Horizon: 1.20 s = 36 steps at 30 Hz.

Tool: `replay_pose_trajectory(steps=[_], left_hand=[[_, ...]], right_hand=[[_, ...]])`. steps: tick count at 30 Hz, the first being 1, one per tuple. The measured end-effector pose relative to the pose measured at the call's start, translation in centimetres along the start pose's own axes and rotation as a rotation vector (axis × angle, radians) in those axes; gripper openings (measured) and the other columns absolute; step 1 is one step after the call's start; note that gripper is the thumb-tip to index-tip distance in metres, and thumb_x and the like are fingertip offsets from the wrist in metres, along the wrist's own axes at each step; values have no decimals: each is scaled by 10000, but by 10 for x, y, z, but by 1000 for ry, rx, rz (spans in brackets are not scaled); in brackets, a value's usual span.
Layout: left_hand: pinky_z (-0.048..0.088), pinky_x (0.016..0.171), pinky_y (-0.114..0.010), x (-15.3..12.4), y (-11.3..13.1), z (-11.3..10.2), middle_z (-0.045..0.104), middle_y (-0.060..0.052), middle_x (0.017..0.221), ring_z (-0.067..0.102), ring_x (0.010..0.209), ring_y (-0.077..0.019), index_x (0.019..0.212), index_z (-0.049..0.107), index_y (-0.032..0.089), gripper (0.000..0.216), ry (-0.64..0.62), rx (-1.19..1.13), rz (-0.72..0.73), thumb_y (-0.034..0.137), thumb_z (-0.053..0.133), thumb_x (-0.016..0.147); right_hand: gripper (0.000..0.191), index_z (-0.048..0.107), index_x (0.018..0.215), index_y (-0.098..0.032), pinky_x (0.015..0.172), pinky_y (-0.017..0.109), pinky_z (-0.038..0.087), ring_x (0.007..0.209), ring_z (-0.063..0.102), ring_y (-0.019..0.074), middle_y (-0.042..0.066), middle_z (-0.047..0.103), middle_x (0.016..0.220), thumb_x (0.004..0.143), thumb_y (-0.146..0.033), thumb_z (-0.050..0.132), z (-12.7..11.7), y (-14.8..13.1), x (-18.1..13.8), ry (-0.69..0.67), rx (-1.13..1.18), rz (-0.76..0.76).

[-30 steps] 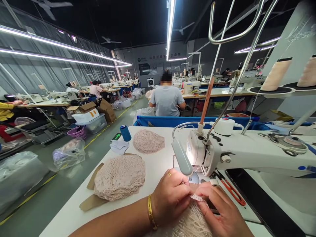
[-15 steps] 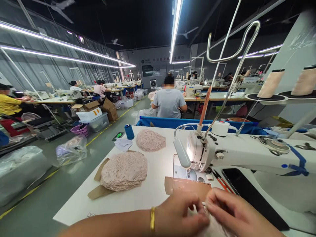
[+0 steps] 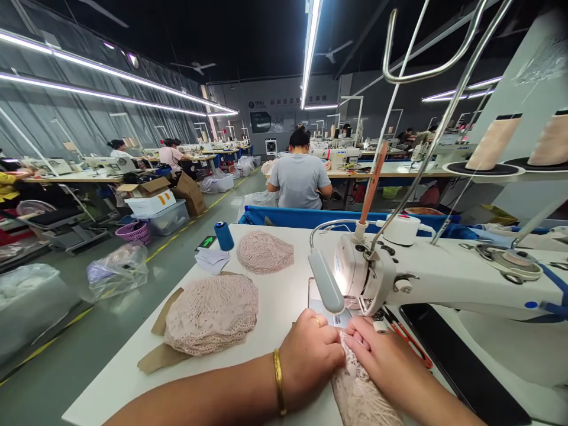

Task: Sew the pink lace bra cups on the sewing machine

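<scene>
A beige-pink lace piece (image 3: 361,387) runs from the front edge of the table up to the needle area of a white sewing machine (image 3: 355,266). My left hand (image 3: 313,349), with a gold bangle at the wrist, is closed on the lace's left edge. My right hand (image 3: 377,349) pinches the same lace from the right, its fingers close to my left. Both hands are just in front of the presser foot, under the grey lamp (image 3: 326,281). The hands and machine head hide the lace's far end.
Left on the white table (image 3: 222,390) lie a large stack of lace pieces (image 3: 213,313) over brown card, a smaller lace stack (image 3: 266,251) and a blue thread cone (image 3: 223,235). Red-handled scissors (image 3: 415,346) and a black phone-like slab (image 3: 461,361) lie right. A person (image 3: 298,174) sits ahead.
Both hands have moved forward with the lace, from near the front edge up to the presser foot, and now cover the brownish sheet there. The view has shifted slightly.
</scene>
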<state>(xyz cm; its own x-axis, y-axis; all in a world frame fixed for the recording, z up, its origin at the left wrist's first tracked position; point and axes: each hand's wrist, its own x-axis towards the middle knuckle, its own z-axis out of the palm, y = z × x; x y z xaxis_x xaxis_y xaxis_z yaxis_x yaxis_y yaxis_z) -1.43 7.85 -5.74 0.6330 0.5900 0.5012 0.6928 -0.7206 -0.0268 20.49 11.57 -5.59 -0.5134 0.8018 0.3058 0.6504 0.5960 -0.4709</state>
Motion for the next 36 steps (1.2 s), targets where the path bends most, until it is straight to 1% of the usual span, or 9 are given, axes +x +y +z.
replay_pose_trajectory(steps=[2, 5, 8, 13, 18, 23, 28, 31, 36], left_hand=[[373, 773, -382, -1, -1, 2, 660, 12, 822, 550, 800, -192, 803, 598, 202, 254, -8, -42, -35, 212, 753, 1003], [390, 776, -392, -1, 0, 3, 667, 11, 825, 554, 780, -183, 798, 598, 196, 238, 16, -52, -54, 191, 721, 1001], [423, 797, -392, -1, 3, 1, 671, -2, 849, 561, 788, -181, 804, 593, 192, 221, 29, -31, -82, 175, 701, 995], [454, 788, -399, -1, 6, -4, 692, -17, 921, 573, 820, -216, 903, 646, 206, 128, 69, -25, -135, 242, 741, 981], [449, 752, -401, 0, 10, -5, 694, -28, 922, 571, 802, -231, 910, 647, 200, 183, 94, 38, -151, 302, 788, 966], [442, 748, -411, 4, 11, -2, 688, -24, 913, 583, 798, -233, 954, 653, 187, 183, 75, 82, -176, 287, 806, 951], [440, 752, -416, 5, 11, 3, 686, -25, 912, 587, 806, -238, 980, 663, 186, 179, 80, 78, -193, 261, 815, 925], [438, 747, -420, 4, 10, 4, 688, -26, 923, 586, 805, -239, 997, 668, 188, 153, 91, 83, -193, 247, 794, 933], [440, 738, -416, 5, 11, 1, 690, -28, 931, 576, 791, -234, 992, 670, 193, 137, 86, 93, -200, 232, 782, 924]], right_hand=[[213, 705, 963, -281, 635, 335, 582, 738, 753, 237, 40, 771, 862, 1062, -327, 522, -8, -1, -7, 59, -32, -84], [209, 726, 1166, -281, 778, 352, 639, 895, 790, 237, 52, 812, 1046, 1063, -245, 547, -11, -2, -16, 186, -89, -323], [256, 717, 1221, -266, 799, 345, 643, 922, 788, 232, 43, 820, 1102, 1023, -176, 583, -4, 1, -18, 220, -144, -460], [250, 746, 1126, -253, 733, 330, 637, 879, 766, 226, 58, 814, 1107, 1024, -165, 534, 4, 11, -11, 127, -135, -428], [313, 751, 1255, -309, 757, 348, 647, 961, 779, 248, 58, 812, 1198, 1057, -221, 526, 4, 16, -5, 74, -82, -362], [287, 784, 1191, -317, 817, 374, 670, 1017, 794, 266, 63, 814, 1221, 1076, -281, 524, 9, 26, -5, 75, -105, -295], [319, 769, 1259, -322, 805, 376, 679, 1017, 802, 261, 61, 809, 1258, 1083, -285, 505, 13, 36, -5, 37, -155, -299], [331, 762, 1258, -291, 802, 386, 690, 1006, 815, 265, 73, 814, 1243, 1092, -273, 476, 14, 34, -4, 54, -192, -311], [344, 758, 1211, -247, 866, 400, 693, 1063, 821, 271, 87, 820, 1244, 1112, -261, 429, 12, 25, -2, 162, -194, -333]])
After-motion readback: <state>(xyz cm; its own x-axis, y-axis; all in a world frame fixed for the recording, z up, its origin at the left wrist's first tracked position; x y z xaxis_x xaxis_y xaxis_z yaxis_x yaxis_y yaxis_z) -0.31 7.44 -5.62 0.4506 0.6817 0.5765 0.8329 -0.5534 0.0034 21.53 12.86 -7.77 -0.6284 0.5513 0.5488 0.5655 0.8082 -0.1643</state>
